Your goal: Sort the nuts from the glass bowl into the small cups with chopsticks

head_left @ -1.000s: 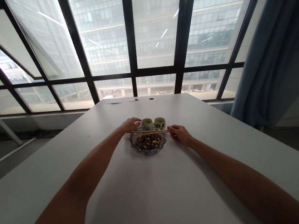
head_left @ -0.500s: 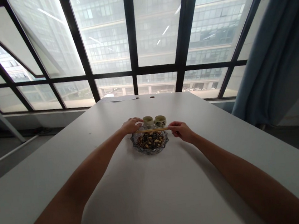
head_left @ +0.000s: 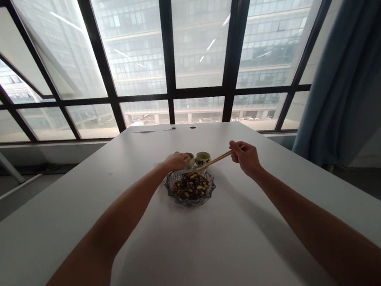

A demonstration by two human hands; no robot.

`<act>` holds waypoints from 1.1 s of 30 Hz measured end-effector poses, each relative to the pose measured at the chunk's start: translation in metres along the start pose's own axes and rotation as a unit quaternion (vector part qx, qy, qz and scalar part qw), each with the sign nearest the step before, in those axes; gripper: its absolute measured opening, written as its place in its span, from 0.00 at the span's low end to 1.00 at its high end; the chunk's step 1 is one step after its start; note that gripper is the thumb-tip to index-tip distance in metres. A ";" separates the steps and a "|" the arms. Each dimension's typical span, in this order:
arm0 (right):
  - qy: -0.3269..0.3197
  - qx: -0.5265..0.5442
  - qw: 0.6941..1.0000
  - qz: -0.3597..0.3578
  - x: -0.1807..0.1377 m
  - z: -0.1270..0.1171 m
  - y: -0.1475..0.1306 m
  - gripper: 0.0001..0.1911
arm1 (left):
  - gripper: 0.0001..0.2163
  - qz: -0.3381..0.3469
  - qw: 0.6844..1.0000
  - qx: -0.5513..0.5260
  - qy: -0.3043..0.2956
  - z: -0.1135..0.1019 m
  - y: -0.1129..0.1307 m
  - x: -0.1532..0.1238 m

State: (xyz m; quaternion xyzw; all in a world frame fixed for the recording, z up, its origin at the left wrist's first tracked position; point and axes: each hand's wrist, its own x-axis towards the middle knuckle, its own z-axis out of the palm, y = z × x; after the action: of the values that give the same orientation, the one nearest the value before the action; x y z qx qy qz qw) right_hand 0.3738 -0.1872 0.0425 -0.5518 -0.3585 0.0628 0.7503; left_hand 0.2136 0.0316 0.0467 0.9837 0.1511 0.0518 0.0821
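chopsticks (head_left: 215, 160) slant down leftward over bowl (head_left: 192, 203); held in right fingers (head_left: 234, 145)

On the front of the right-hand greenish cup (head_left: 202, 157) stand 2 dark Chinese characters (head_left: 201, 162). The left character looks like 卧; the right character, close to where the chopsticks (head_left: 218, 159) pass, is too small and blurred to make out with certainty.

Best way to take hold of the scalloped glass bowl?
I'd grip the glass bowl by its outer wall at opposite sides, just below the scalloped rim, coming from the person's side: that approach is open, while cups stand close behind and chopsticks slant in from the right. It's wide and holds loose pieces, so level is probably safest.
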 end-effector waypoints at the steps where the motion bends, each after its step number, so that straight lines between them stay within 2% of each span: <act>1: -0.006 -0.011 1.000 -0.004 -0.003 0.003 -0.003 0.27 | 0.19 0.001 1.000 0.002 -0.004 -0.002 0.002 -0.001; 7: -0.087 -0.057 0.994 -0.010 -0.031 0.035 -0.014 0.28 | 0.21 0.004 0.999 0.012 -0.040 -0.013 0.006 -0.007; 11: -0.124 -0.063 0.990 -0.003 -0.042 0.047 -0.014 0.29 | 0.21 0.054 0.999 0.002 -0.003 -0.012 0.019 0.011; 16: -0.170 -0.128 0.976 0.050 -0.042 0.043 -0.006 0.29 | 0.20 0.093 0.995 -0.004 -0.046 -0.008 0.042 0.038; 21: -0.166 -0.119 0.970 0.135 -0.033 0.030 -0.006 0.27 | 0.20 0.124 0.987 -0.061 -0.088 -0.007 0.049 0.046; 25: -0.145 -0.099 0.977 0.117 -0.024 0.022 -0.020 0.25 | 0.19 0.115 0.978 -0.131 -0.113 -0.007 0.043 0.046; 30: -0.139 -0.118 0.980 0.075 -0.021 0.023 -0.041 0.23 | 0.19 0.103 0.975 -0.183 -0.071 -0.017 0.032 0.043; 33: -0.138 -0.148 0.979 0.036 -0.023 0.024 -0.054 0.21 | 0.20 0.095 0.974 -0.207 -0.002 -0.026 0.013 0.029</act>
State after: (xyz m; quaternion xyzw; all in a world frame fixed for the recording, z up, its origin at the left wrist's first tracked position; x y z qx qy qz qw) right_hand 0.3265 -0.2007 0.0823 -0.6552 -0.4439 0.1114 0.6011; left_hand 0.2411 0.0322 0.0762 0.9554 0.0426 0.0880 0.2788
